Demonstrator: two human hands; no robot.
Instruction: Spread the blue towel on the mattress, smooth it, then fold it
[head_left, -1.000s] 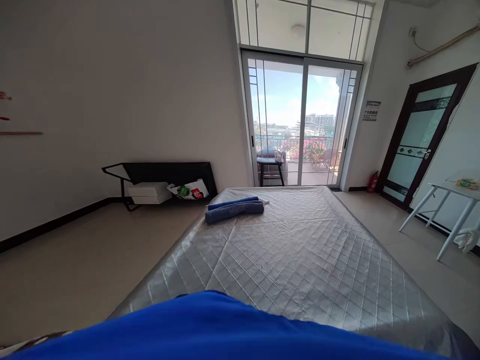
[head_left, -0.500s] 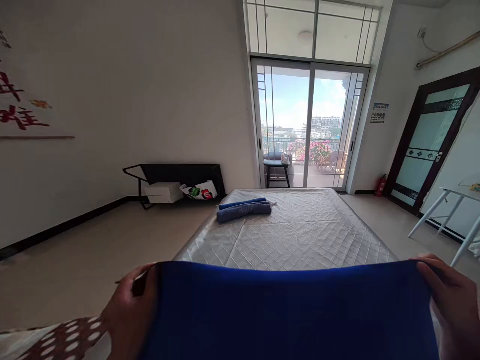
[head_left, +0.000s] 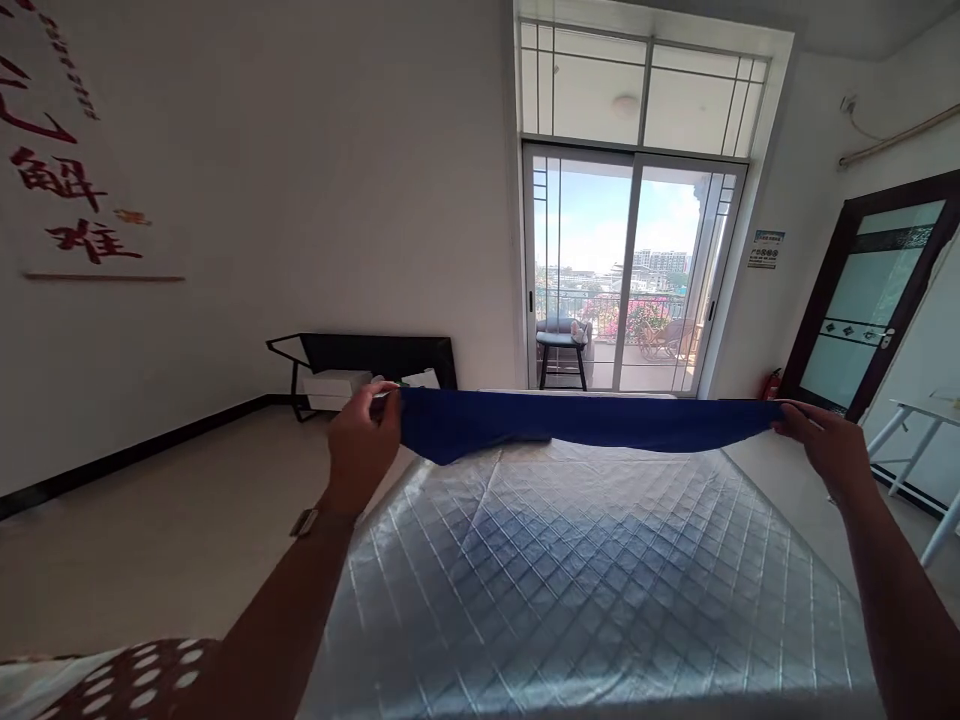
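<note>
cloth [head_left: 592, 420] pinched tightly at either end by left hand [head_left: 365, 440] and right hand [head_left: 831, 448]; wall scroll [head_left: 71, 183] partly reads 解难

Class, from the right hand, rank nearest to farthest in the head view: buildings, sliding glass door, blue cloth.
1. Blue cloth: in the right hand.
2. Sliding glass door: ahead, past the mattress.
3. Buildings: outside, beyond that door.
</note>
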